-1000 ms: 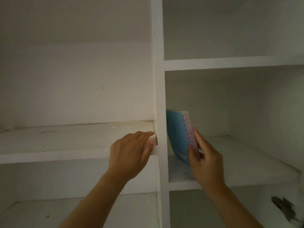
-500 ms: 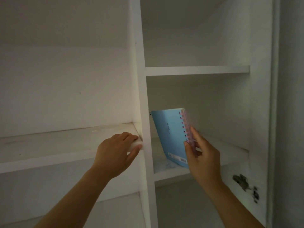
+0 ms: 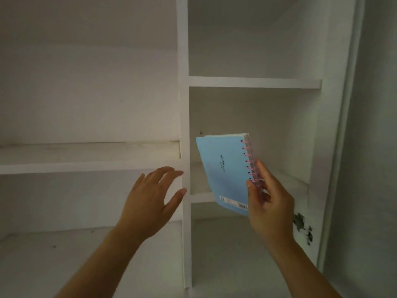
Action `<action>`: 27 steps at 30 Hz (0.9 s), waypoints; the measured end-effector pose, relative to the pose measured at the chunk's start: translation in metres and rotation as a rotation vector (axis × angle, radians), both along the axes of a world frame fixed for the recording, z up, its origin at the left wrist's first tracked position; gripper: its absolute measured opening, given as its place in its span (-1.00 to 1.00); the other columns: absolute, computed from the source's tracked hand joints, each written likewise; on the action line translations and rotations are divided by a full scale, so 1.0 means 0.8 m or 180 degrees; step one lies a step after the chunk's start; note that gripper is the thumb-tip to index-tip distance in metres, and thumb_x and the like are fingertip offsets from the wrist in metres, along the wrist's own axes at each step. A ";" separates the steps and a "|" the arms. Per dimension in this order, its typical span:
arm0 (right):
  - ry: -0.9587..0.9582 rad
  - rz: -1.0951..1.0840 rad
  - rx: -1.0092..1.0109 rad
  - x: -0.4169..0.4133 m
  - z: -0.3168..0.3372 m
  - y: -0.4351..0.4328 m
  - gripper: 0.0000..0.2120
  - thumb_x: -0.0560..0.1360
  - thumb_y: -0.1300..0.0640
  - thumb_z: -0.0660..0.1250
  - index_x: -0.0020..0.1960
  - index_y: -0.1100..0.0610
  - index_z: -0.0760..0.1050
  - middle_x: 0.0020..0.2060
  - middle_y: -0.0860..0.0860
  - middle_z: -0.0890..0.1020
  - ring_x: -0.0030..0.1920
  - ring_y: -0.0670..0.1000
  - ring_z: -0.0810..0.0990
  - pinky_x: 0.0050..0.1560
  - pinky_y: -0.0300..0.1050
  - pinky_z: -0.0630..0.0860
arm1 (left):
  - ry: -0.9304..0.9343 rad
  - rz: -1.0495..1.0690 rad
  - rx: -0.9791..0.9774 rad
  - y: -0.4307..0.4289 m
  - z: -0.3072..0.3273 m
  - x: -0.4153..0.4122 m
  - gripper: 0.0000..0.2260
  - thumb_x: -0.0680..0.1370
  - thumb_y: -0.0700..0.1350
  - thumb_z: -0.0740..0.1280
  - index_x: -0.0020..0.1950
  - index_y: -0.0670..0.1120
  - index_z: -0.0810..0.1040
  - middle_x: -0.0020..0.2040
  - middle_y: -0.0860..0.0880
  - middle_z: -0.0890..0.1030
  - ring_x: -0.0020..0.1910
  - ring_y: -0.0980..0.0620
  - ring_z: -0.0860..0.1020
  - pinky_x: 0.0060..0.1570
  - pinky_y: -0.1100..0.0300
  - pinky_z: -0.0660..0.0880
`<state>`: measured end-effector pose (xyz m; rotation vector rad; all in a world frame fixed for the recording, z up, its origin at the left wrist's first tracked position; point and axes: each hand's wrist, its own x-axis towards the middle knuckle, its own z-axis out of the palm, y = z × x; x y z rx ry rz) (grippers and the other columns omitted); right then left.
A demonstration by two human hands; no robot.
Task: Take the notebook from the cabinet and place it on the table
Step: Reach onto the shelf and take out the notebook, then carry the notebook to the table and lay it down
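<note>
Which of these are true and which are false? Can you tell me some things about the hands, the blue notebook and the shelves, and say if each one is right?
1. The right hand holds the blue notebook by its spiral edge. True.
2. The notebook lies flat on a shelf. False: it is upright and slightly tilted, held in front of the cabinet.
3. The left hand is open and holds nothing. True.
4. The notebook's spiral binding is green. False: it is pink.
5. The shelves are full of books. False: no other book shows on them.
</note>
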<state>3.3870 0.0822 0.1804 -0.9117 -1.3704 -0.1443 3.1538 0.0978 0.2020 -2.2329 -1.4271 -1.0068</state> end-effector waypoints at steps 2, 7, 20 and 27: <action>0.0039 0.0137 -0.0152 0.008 -0.010 -0.018 -0.56 0.49 0.19 0.29 0.33 -0.01 0.33 0.13 -0.14 0.53 0.01 -0.21 0.53 -0.21 -0.46 0.51 | -0.0138 0.0077 -0.0087 -0.030 -0.020 0.007 -0.49 0.50 0.28 -0.06 0.33 0.09 0.34 0.32 0.01 0.45 0.28 0.00 0.43 0.33 -0.09 0.29; -0.0018 0.0662 -0.0717 0.010 -0.059 -0.059 -0.58 0.50 0.15 0.27 0.34 -0.02 0.35 0.08 -0.17 0.56 -0.03 -0.21 0.58 -0.22 -0.39 0.54 | -0.0414 0.0301 -0.0325 -0.113 -0.072 0.014 -0.54 0.51 0.25 0.00 0.32 0.08 0.34 0.30 0.02 0.45 0.24 0.02 0.44 0.25 -0.09 0.39; -0.0799 0.2090 -0.1707 -0.106 -0.170 -0.194 -0.58 0.50 0.18 0.27 0.33 -0.07 0.35 0.08 -0.13 0.57 -0.06 -0.16 0.58 -0.16 -0.42 0.54 | -0.0749 0.1713 -0.1168 -0.364 -0.192 -0.046 -0.51 0.51 0.27 -0.03 0.36 0.10 0.29 0.36 0.03 0.40 0.30 0.02 0.39 0.28 -0.14 0.35; -0.1360 0.2835 -0.1920 -0.202 -0.209 -0.295 -0.61 0.50 0.15 0.27 0.29 -0.08 0.34 0.07 -0.15 0.51 0.01 -0.13 0.53 -0.26 -0.61 0.41 | -0.1043 0.2543 -0.1616 -0.514 -0.236 -0.100 -0.44 0.46 0.33 -0.11 0.39 0.15 0.23 0.41 0.06 0.33 0.37 0.03 0.30 0.39 -0.09 0.18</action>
